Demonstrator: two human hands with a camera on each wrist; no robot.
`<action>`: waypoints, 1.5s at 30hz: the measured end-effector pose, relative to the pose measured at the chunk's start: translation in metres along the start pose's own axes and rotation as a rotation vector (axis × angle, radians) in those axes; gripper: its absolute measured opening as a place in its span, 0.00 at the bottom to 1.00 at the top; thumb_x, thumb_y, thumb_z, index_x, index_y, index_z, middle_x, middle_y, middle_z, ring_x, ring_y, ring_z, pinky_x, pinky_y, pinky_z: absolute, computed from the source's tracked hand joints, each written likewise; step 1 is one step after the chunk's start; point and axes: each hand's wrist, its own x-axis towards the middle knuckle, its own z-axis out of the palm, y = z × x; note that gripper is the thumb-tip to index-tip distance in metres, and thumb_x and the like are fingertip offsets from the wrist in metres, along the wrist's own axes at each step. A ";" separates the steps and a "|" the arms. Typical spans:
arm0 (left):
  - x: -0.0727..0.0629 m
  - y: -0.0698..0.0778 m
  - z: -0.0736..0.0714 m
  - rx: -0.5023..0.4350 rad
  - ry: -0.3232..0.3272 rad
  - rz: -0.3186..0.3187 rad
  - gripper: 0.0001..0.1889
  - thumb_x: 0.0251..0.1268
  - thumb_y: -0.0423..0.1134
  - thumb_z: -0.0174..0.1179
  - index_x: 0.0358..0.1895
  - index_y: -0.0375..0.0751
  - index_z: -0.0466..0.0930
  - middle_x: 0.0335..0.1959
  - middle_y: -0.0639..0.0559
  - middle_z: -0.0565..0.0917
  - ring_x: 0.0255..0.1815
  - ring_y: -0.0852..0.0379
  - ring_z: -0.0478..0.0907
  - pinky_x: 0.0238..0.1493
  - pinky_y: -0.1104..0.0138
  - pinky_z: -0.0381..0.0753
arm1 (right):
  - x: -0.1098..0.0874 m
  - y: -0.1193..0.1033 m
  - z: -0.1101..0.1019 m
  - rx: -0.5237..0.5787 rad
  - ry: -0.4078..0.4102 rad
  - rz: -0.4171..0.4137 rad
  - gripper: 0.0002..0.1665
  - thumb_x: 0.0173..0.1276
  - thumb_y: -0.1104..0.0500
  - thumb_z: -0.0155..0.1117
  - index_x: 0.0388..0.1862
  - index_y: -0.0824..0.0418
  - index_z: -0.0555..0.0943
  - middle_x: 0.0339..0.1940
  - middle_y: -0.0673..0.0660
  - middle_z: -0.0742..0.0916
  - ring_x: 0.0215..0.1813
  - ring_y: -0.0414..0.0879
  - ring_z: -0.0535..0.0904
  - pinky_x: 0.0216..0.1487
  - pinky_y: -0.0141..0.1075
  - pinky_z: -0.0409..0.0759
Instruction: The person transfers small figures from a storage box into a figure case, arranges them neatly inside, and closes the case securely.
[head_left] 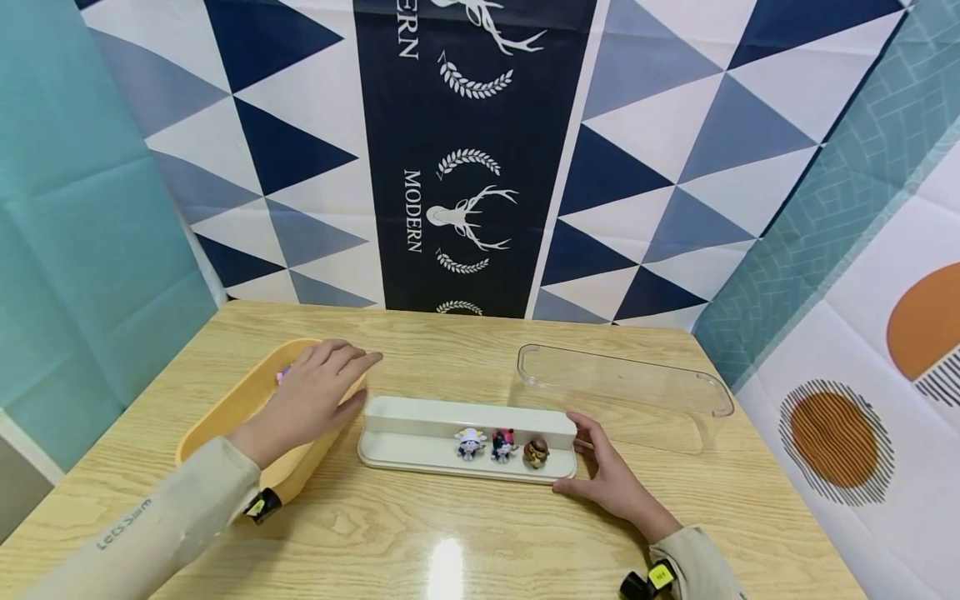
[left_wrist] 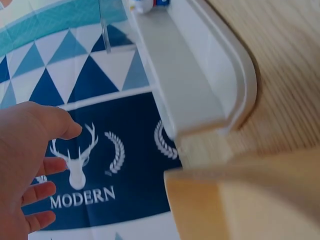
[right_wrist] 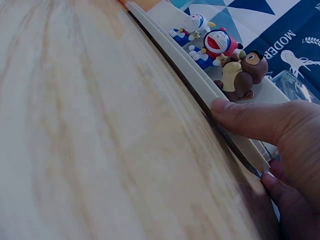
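Observation:
A white display base (head_left: 412,450) with a raised back step lies on the table. My right hand (head_left: 611,477) grips its right end, thumb on the front edge and fingers around the end. Toward that end stand three small figurines: a white-hooded one (head_left: 470,443), a red-hooded one (head_left: 503,445) and a brown animal (right_wrist: 240,77). My left hand (head_left: 311,398) is over the yellow bin (head_left: 238,410) left of the base, fingers loosely extended and nothing in them. The left wrist view shows its thumb and fingertips apart, beside the base's left end.
A clear plastic cover (head_left: 622,379) stands behind the base on the right. Inside the bin a small purple item (head_left: 282,376) shows past my left hand, which hides part of the bin. A patterned cloth (head_left: 465,167) hangs behind the wooden table (head_left: 360,542).

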 end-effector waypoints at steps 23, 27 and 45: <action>-0.022 -0.053 -0.012 0.047 -0.109 -0.141 0.34 0.49 0.32 0.75 0.62 0.33 0.73 0.51 0.35 0.77 0.53 0.34 0.73 0.49 0.41 0.74 | -0.001 -0.001 0.001 -0.016 0.014 -0.036 0.59 0.52 0.60 0.82 0.77 0.62 0.56 0.65 0.63 0.74 0.65 0.46 0.70 0.66 0.38 0.71; -0.027 -0.060 -0.012 0.049 -0.161 -0.170 0.34 0.51 0.32 0.75 0.63 0.31 0.72 0.51 0.33 0.77 0.53 0.33 0.72 0.48 0.41 0.75 | -0.001 -0.001 0.001 -0.011 0.016 -0.036 0.59 0.52 0.60 0.82 0.77 0.64 0.56 0.65 0.63 0.74 0.65 0.45 0.70 0.66 0.37 0.71; -0.046 -0.079 0.007 0.072 -0.440 -0.308 0.33 0.58 0.39 0.71 0.63 0.28 0.67 0.50 0.29 0.73 0.50 0.31 0.73 0.41 0.43 0.77 | 0.000 0.000 0.001 -0.008 0.016 -0.008 0.60 0.51 0.61 0.82 0.77 0.64 0.56 0.65 0.63 0.74 0.65 0.52 0.70 0.67 0.39 0.70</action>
